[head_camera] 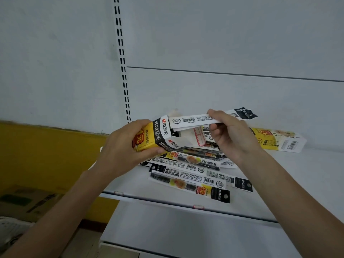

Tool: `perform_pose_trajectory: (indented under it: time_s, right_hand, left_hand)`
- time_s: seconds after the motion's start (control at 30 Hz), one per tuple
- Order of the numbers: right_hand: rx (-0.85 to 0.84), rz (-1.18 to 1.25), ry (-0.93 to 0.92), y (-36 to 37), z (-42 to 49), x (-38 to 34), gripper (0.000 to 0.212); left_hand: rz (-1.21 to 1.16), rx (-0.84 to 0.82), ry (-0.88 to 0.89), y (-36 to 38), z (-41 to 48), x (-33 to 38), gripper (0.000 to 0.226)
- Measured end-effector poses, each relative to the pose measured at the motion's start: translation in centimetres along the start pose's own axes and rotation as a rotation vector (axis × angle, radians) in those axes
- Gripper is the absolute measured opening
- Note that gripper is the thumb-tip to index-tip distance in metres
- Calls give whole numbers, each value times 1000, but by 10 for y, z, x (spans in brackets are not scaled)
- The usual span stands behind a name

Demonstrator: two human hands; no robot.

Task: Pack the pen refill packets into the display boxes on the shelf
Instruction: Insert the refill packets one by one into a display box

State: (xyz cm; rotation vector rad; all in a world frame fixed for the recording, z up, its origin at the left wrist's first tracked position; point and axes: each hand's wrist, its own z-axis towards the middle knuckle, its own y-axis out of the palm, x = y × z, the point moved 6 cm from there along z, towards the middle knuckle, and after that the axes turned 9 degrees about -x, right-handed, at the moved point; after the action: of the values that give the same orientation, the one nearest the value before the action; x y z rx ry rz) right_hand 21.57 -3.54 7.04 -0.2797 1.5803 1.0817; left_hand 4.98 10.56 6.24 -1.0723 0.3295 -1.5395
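Observation:
My left hand (123,146) grips a yellow, black and white display box (158,135) above the shelf, its open end turned to the right. My right hand (230,135) pinches a long white refill packet (193,121) whose left end sits in the box's mouth. The packet's black hang tab sticks out to the right past my fingers. Several more refill packets (189,175) lie in a loose pile on the white shelf (279,192) below both hands.
A second yellow and white display box (279,139) lies flat on the shelf at the right, against the white back panel. A slotted upright (122,64) runs up the panel. Cardboard boxes (28,202) sit on the floor at lower left, before a yellow wall.

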Motion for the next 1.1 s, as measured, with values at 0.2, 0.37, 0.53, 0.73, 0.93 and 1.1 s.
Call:
perform_pose_trajectory:
  time_s: [0.2,0.37,0.53,0.73,0.93,1.1]
  right_hand:
    - [-49,-288,-94,6,-1,-11,7]
    - [-81,-279,-138,18,-3,-13,8]
    - [-243,-538,20,35,-6,16,23]
    - [-62,-304,-162,14,0,-11,11]
    - [-154,-682,-132,30,-6,12,18]
    - [-167,-514,-249,22,-6,-6,14]
  left_hand:
    - [48,-25,12,4,2,-1,78]
    - [88,-59,22,12,2,2,79]
    - [78,-52,28,12,4,3,80]
    - [59,-29,-2,8,4,-1,80]
    - [108,-33,22,11,5,1,81]
    - [82,-6,-5,5,5,-2,78]
